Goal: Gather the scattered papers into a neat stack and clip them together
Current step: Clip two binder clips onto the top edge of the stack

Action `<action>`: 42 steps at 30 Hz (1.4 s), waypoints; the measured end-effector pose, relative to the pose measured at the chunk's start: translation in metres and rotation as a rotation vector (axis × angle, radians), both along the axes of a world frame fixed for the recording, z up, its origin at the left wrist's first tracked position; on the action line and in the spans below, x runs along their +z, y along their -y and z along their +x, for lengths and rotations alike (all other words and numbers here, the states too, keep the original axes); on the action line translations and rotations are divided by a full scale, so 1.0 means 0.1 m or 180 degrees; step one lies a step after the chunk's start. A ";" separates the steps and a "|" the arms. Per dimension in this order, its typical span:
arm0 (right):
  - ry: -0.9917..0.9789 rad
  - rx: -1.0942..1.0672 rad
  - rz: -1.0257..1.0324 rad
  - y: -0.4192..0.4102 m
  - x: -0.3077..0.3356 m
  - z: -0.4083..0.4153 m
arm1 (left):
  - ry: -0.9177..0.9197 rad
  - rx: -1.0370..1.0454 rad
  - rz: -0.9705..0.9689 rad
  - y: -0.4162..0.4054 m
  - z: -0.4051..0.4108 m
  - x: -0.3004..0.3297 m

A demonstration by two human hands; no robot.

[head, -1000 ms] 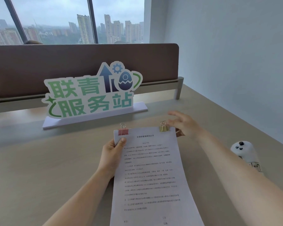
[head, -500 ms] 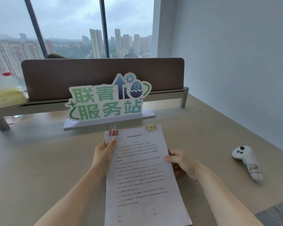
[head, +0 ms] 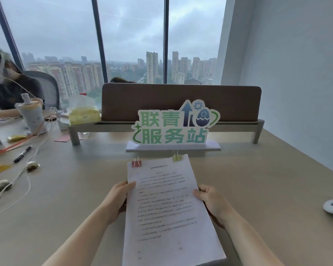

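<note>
Here, from the head view, I held the stack [head: 167,206] above the desk [head: 258,179], my left hand [head: 121,196] gripping its left edge and my right hand [head: 210,200] its right, thumbs on top, fingers curled under. To finish well, I judged I should keep the edges square and lay it flat without jarring the clips. I counted one stack, two clips: a red clip [head: 136,163] and a yellow clip [head: 176,158] on the top edge.
</note>
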State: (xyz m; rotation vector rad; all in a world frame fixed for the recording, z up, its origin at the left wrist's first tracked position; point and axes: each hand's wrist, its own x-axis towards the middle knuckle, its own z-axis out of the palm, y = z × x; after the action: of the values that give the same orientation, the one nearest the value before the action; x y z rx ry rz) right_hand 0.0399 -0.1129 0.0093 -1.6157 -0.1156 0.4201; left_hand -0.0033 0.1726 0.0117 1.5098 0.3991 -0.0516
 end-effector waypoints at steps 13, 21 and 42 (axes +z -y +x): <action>0.0160 -0.0178 -0.0024 -1.24 -0.18 0.22 | -0.0105 0.0535 0.0158 -0.96 -0.57 -0.12; 0.0322 0.0027 -0.0363 -1.96 -0.40 0.62 | -0.0043 0.1168 0.0706 -1.49 -0.35 -0.17; 0.1118 0.0085 -0.2349 -2.52 -0.22 0.65 | -0.0595 0.0870 0.2846 -2.07 0.02 -0.34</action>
State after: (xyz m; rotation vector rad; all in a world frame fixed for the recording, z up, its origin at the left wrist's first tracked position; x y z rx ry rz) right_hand 0.1053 0.1396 -0.0126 -2.4115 -0.2696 0.1964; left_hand -0.0016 0.3799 -0.0219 2.3186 0.8475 0.2333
